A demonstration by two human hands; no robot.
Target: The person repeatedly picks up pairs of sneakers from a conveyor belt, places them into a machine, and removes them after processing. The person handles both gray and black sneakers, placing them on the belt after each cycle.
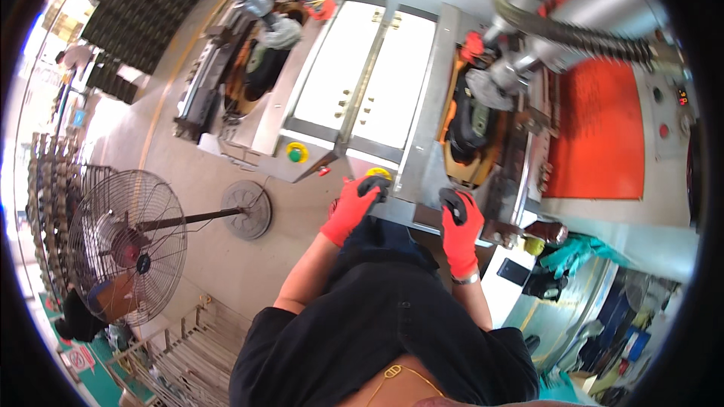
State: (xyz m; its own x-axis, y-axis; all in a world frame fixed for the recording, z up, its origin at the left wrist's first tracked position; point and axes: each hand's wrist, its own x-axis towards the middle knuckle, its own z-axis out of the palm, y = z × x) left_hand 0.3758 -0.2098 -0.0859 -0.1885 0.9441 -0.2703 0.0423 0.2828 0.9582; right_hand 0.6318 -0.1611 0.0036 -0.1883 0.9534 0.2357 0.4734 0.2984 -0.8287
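I wear red gloves with black-coated palms and fingers. My left hand (pixel 356 206) is at the machine's front edge, its loosely bent fingers beside a yellow-ringed button (pixel 378 173) that they partly cover. My right hand (pixel 461 229) is at the front edge of the right-hand press station, fingers bent and apart, with no object visible in it. Just beyond it a black shoe (pixel 469 130) sits in an orange-brown holder (pixel 471 173), under a press head wrapped in pale film (pixel 490 89). Another black shoe (pixel 265 68) sits in the left-hand station beneath a similar wrapped head (pixel 280 33).
Between the stations are white panels (pixel 338 64). A green button with a yellow ring (pixel 297 152) is on the left station's front. A standing fan (pixel 132 249) is at the left, an orange-red sheet (pixel 596 132) at the right. A phone (pixel 514 271) lies near my right arm.
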